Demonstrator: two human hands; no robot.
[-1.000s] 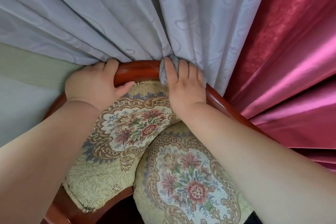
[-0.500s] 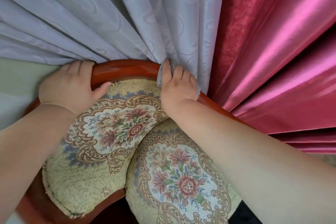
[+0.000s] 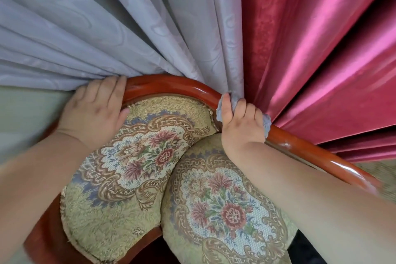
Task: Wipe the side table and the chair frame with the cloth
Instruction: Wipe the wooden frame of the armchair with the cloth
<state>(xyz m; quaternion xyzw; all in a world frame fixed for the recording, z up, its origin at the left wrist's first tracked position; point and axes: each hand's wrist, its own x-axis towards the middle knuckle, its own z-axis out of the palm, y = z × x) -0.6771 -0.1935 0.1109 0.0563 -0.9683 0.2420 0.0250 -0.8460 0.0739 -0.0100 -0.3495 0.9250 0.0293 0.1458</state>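
Top rail of the chair: the right hand (image 3: 242, 126) clamps a fuzzy grey-blue cloth (image 3: 220, 112) onto the curved, glossy red-brown frame (image 3: 169, 85), fingers curled over both. The left hand (image 3: 96, 111) grips the bare rail further left, thumb against the woven floral back pad (image 3: 139, 148). Behind hang a pleated grey curtain (image 3: 128, 28) and a satiny red curtain (image 3: 321, 49).

A pale grey curtain (image 3: 128, 28) with a faint swirl pattern hangs in deep folds across the left and middle. Touching it on the right, a glossy crimson curtain (image 3: 321, 49) catches bright pink highlights. A pale green surface (image 3: 25, 109) shows at lower left.
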